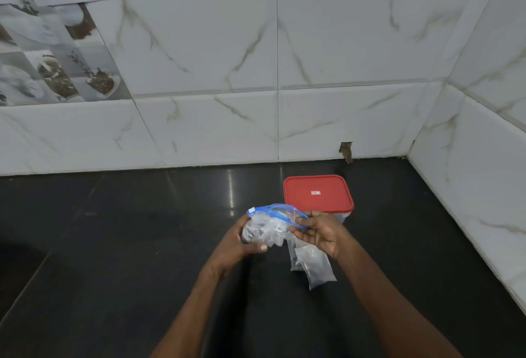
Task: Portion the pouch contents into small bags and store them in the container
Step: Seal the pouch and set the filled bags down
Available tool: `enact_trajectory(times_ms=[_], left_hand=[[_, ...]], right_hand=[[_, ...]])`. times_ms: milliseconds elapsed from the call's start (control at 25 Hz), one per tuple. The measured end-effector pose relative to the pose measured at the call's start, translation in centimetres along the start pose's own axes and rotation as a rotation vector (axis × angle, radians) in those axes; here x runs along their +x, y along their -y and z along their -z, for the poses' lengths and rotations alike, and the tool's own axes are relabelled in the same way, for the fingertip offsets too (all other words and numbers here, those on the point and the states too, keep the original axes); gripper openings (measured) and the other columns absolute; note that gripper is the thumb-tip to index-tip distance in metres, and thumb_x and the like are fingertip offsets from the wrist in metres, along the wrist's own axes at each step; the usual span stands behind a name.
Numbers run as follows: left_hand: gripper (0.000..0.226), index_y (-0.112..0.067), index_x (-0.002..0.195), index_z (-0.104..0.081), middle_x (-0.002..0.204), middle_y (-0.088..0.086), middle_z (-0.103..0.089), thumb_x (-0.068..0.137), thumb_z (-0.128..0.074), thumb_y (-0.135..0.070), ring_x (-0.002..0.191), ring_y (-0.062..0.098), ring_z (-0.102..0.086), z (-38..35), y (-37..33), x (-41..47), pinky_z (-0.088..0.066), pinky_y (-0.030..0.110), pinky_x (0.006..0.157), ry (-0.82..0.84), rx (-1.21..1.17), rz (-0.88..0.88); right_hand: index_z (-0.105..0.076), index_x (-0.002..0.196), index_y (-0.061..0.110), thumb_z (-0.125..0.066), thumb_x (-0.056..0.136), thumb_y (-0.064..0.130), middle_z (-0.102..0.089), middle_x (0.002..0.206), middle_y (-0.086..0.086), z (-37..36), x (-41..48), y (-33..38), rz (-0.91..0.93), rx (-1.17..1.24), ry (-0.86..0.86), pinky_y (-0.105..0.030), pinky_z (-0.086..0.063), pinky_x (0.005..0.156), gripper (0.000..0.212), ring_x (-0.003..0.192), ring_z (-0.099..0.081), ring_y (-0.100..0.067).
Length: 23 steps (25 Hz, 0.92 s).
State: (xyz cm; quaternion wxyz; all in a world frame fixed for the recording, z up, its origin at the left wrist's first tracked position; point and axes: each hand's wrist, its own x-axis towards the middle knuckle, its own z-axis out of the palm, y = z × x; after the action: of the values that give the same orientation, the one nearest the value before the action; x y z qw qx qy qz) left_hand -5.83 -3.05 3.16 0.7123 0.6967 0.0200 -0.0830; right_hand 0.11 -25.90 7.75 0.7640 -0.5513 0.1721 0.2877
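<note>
A clear pouch (266,229) with a blue zip strip along its top hangs above the black counter, crumpled and holding pale contents. My left hand (242,241) grips its lower body from the left. My right hand (318,234) pinches the blue zip edge at the pouch's right end. Several small clear bags (313,266) lie flat on the counter just below my right hand. Behind my hands stands the container (345,217), a clear tub closed by a red lid (317,194).
The black counter (142,244) runs back to a white marble-tiled wall (227,130) and a side wall on the right (469,172). A dark recess (20,258) opens at the left edge of the counter.
</note>
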Motion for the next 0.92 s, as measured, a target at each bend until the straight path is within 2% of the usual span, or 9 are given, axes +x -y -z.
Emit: enact_trajectory(times_ms=[200,280,360,480,560,640,760,840,920], left_hand=[[0.030,-0.008,0.094,-0.075,0.083,0.004,-0.078,0.065,-0.075,0.003,0.078,0.022,-0.070,-0.1,0.1,0.7,-0.059,0.028,0.065,-0.356,-0.026,0.008],[0.031,-0.011,0.093,-0.076,0.083,0.007,-0.078,0.071,-0.072,0.011,0.074,0.022,-0.071,-0.3,0.2,0.7,-0.058,0.026,0.059,-0.373,-0.044,0.048],[0.034,-0.008,0.099,-0.074,0.089,0.014,-0.077,0.076,-0.069,0.017,0.075,0.023,-0.070,-1.0,-0.1,1.3,-0.057,0.027,0.059,-0.396,-0.049,0.067],[0.034,-0.001,0.105,-0.071,0.095,0.021,-0.076,0.077,-0.069,0.018,0.078,0.026,-0.069,-2.2,-1.1,2.5,-0.057,0.031,0.067,-0.383,-0.044,0.055],[0.032,-0.002,0.102,-0.071,0.088,0.016,-0.076,0.077,-0.068,0.019,0.071,0.022,-0.070,-2.9,-1.9,3.1,-0.058,0.030,0.063,-0.343,-0.062,0.059],[0.028,0.000,0.099,-0.068,0.079,0.011,-0.074,0.078,-0.067,0.019,0.061,0.014,-0.067,-3.2,-2.4,3.2,-0.054,0.023,0.052,-0.318,-0.072,0.077],[0.023,0.002,0.100,-0.067,0.079,0.011,-0.072,0.080,-0.071,0.012,0.058,0.013,-0.065,-2.6,-1.9,2.9,-0.049,0.021,0.048,-0.330,-0.102,0.130],[0.022,-0.001,0.101,-0.067,0.084,0.012,-0.073,0.081,-0.072,0.009,0.063,0.018,-0.067,-2.3,-1.7,3.1,-0.051,0.025,0.051,-0.353,-0.167,0.166],[0.016,-0.001,0.097,-0.067,0.083,0.014,-0.072,0.084,-0.070,0.008,0.059,0.019,-0.066,-2.7,-1.9,3.6,-0.051,0.026,0.049,-0.388,-0.292,0.187]], right_hand=[[-0.058,0.091,0.003,-0.064,0.086,-0.006,-0.069,0.073,-0.018,0.5,0.3,1.4,0.082,-0.075,-0.166,-0.025,-0.055,0.046,0.012,0.053,-0.070,-0.024],[-0.060,0.090,0.005,-0.065,0.086,0.001,-0.068,0.081,-0.019,0.9,0.6,1.8,0.167,-0.331,-0.282,-0.027,-0.051,0.051,0.008,0.054,-0.065,-0.022],[-0.068,0.100,0.004,-0.064,0.085,0.011,-0.071,0.099,-0.017,0.3,0.7,2.5,0.370,-0.698,-0.335,-0.031,-0.048,0.070,0.018,0.074,-0.064,-0.019],[-0.061,0.128,0.018,-0.068,0.084,0.037,-0.062,0.121,0.008,-2.5,-0.3,4.7,0.618,-1.070,-0.130,-0.030,-0.042,0.097,0.049,0.108,-0.056,-0.008],[-0.066,0.120,0.019,-0.072,0.082,0.040,-0.064,0.111,0.009,-4.1,-0.5,6.3,0.657,-1.265,0.045,-0.029,-0.045,0.089,0.044,0.098,-0.057,-0.006],[-0.073,0.101,0.013,-0.072,0.085,0.028,-0.069,0.093,0.003,-4.8,0.0,7.8,0.736,-1.112,-0.021,-0.029,-0.048,0.079,0.022,0.081,-0.061,-0.007],[-0.072,0.093,0.010,-0.069,0.088,0.024,-0.068,0.083,0.001,-4.3,1.2,10.5,0.841,-0.680,-0.316,-0.031,-0.053,0.076,0.015,0.075,-0.063,-0.011],[-0.067,0.096,0.010,-0.066,0.089,0.034,-0.067,0.085,0.000,-3.6,1.6,11.5,0.815,-0.747,-0.293,-0.036,-0.051,0.074,0.025,0.080,-0.064,-0.016],[-0.057,0.105,0.014,-0.066,0.084,0.051,-0.062,0.093,0.002,-2.8,1.3,11.4,0.610,-1.023,-0.193,-0.032,-0.046,0.070,0.043,0.086,-0.061,-0.017]])
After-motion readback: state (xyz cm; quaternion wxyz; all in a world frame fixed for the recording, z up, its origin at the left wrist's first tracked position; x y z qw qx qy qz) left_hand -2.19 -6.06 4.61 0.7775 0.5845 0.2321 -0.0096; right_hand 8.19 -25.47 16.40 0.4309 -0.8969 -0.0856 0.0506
